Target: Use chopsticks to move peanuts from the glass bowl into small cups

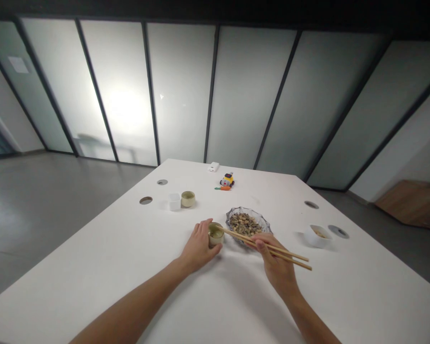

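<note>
My left hand (199, 246) is closed around the side of a small pale green cup (217, 239) on the white table. A few dark bits show inside the cup. In my right hand (277, 263) is a pair of wooden chopsticks (286, 255), with their tips at the cup's mouth. Whether the tips pinch anything is too small to tell. Beyond my right hand sits a clear glass bowl (266, 224) with a scalloped rim, filled with what look like striped seeds and paler nuts. My right fingers partly cover its near edge.
A second green cup (188, 200) stands beside a white square container (174, 202) at left. Another white container (316, 240) with tan pieces is at right. Farther back lie a toy carrot (225, 188), a yellow toy vehicle (228, 179) and a white device (213, 166). Several round holes pierce the tabletop.
</note>
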Motion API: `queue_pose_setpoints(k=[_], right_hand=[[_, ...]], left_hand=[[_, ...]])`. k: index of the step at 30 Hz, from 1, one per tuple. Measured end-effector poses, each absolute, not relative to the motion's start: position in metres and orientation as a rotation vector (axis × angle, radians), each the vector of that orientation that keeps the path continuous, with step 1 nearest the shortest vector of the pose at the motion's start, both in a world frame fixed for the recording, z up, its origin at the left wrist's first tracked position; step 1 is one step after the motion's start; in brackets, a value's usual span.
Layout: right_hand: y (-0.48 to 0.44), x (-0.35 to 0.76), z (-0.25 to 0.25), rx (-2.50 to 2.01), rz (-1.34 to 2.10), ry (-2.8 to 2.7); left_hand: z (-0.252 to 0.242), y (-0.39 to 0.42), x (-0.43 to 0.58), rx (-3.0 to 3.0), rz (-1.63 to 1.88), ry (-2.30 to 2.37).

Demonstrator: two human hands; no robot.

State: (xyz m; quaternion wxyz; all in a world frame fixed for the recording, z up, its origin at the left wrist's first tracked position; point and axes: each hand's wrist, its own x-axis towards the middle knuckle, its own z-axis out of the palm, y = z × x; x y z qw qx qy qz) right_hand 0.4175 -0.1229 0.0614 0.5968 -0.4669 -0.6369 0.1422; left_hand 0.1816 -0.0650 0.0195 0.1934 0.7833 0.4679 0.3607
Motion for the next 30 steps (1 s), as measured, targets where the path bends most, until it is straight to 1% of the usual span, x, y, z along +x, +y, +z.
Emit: queue_pose_setpoints(k=[3, 9, 11, 18, 24, 30], right_hand=[[-0.123, 0.423, 0.065, -1.121, 0.26, -1.479], [-0.117, 0.463, 0.073, -1.261, -0.09, -1.475], [-0.112, 0.473, 0.072, -1.275, -0.158, -1.511], [-0.103, 0.481, 0.058, -1.316, -0.107, -1.639], [-0.107, 0.476, 0.06, -1.265, -0.018, -1.725], [-0.107, 0.478, 0.061, -1.273, -0.127, -1.696]], left_hand=[[0.018, -0.065, 0.181, 2.21, 0.998, 1.313], [0.02, -0.065, 0.18, 2.214, 0.962, 1.309], [0.021, -0.065, 0.18, 2.214, 0.957, 1.307], [0.023, -0.065, 0.18, 2.226, 0.962, 1.292], [0.023, -0.065, 0.181, 2.229, 0.968, 1.289], [0.021, -0.064, 0.18, 2.223, 0.975, 1.286]])
